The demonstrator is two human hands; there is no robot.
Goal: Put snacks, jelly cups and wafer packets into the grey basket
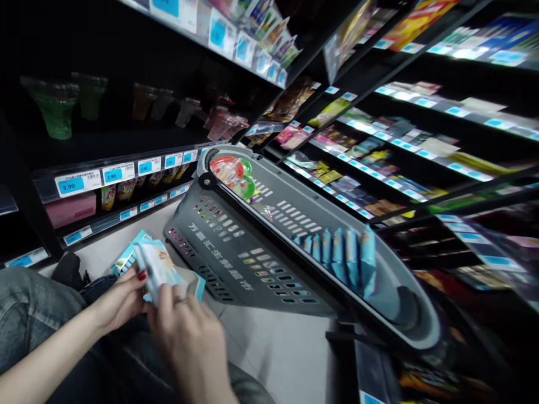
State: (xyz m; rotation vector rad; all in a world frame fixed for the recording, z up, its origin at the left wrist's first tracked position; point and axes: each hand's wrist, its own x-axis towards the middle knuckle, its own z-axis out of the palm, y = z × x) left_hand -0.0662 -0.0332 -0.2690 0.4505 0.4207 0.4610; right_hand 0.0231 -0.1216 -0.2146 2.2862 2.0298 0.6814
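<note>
Above my lap, my left hand [128,297] and my right hand [187,331] are both closed on blue-and-white snack packets [158,264], blurred by motion. How many packets are between them I cannot tell. Just beyond and below lies a light-blue carton [128,255], partly hidden by the packets and hands. To the right stands a grey shopping basket [236,241] with slotted sides. A row of several upright blue packets [337,249] fills part of its near right end, and cups with red and green lids [231,171] sit at its far left end.
On the left, a dark shelf [126,146] bears jelly-like cups [54,109] above a strip of price tags [113,174]. Shelves of packaged snacks [370,151] line the right side, close to the basket. Pale floor tiles [278,336] show between my knees and the basket.
</note>
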